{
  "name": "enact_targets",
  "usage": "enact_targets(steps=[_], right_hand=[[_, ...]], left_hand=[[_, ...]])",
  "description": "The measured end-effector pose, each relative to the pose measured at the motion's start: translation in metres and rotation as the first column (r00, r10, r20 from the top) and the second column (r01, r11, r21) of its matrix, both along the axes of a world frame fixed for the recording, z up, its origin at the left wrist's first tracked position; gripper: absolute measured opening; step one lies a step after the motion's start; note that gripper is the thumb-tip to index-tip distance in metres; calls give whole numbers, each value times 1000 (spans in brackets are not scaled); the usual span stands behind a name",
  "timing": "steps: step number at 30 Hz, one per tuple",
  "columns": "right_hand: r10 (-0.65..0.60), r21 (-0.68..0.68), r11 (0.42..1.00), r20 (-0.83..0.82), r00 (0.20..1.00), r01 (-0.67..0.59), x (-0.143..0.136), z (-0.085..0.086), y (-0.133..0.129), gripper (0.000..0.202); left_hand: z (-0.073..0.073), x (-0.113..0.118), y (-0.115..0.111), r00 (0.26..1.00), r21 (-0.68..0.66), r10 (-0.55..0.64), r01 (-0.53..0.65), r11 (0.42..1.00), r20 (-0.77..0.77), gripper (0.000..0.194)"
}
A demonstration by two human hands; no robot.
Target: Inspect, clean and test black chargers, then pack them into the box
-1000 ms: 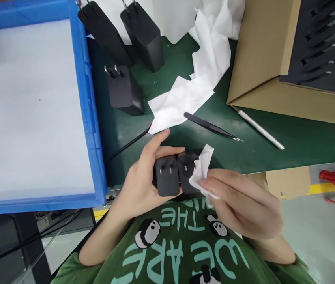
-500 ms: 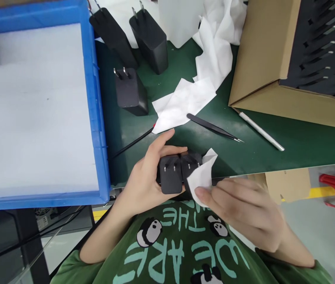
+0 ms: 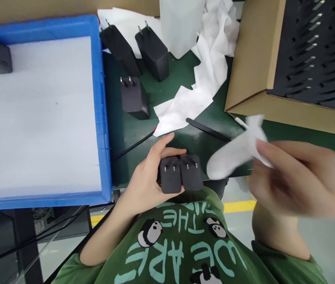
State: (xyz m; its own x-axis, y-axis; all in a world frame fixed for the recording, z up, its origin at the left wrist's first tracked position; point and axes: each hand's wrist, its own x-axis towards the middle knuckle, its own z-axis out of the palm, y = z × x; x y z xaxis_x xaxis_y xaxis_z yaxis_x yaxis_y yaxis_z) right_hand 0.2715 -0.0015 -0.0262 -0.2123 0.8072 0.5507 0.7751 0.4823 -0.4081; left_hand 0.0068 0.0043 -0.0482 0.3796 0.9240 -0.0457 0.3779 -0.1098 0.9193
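My left hand is closed around two black power adapters, a left one and a right one, side by side with their metal prongs facing up. Off to the right, my right hand pinches a white wiping cloth, which hangs out to the left, blurred by motion. Hand and cloth are apart from the adapters. Beyond them a black pair of tweezers lies with one end on a white cloth; its tips are hidden behind the cloth in my hand.
Several more adapters stand on the green table. To the left is a blue tray lined with white, holding dark adapters in its corner. A cardboard box with a slotted black insert stands right. A white pen-like stick is partly covered.
My right hand has swung right, carrying the cloth off the right adapter, whose face now shows fully. My left hand keeps its grip on both adapters. The view has shifted slightly.
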Motion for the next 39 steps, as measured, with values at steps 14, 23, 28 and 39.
enact_targets(steps=[14, 23, 28, 39], right_hand=[[49, -249, 968, 103, 994, -22, -28, -25, 10, 43], [-105, -268, 963, -333, 937, 13, -32, -6, 8, 27], [46, -367, 896, -482, 875, -249, -38, 5, 21, 39], [584, -376, 556, -457, 671, -741, -33, 11, 71, 38]], left_hand=[[4, -4, -1, 999, -98, -25, 23, 995, -27, 104], [5, -4, 1, 999, -102, -41, 38, 994, -26, 104], [3, -6, -1, 998, -110, -31, 24, 994, -61, 105], [6, -1, 4, 998, -31, -51, 50, 998, -45, 106]])
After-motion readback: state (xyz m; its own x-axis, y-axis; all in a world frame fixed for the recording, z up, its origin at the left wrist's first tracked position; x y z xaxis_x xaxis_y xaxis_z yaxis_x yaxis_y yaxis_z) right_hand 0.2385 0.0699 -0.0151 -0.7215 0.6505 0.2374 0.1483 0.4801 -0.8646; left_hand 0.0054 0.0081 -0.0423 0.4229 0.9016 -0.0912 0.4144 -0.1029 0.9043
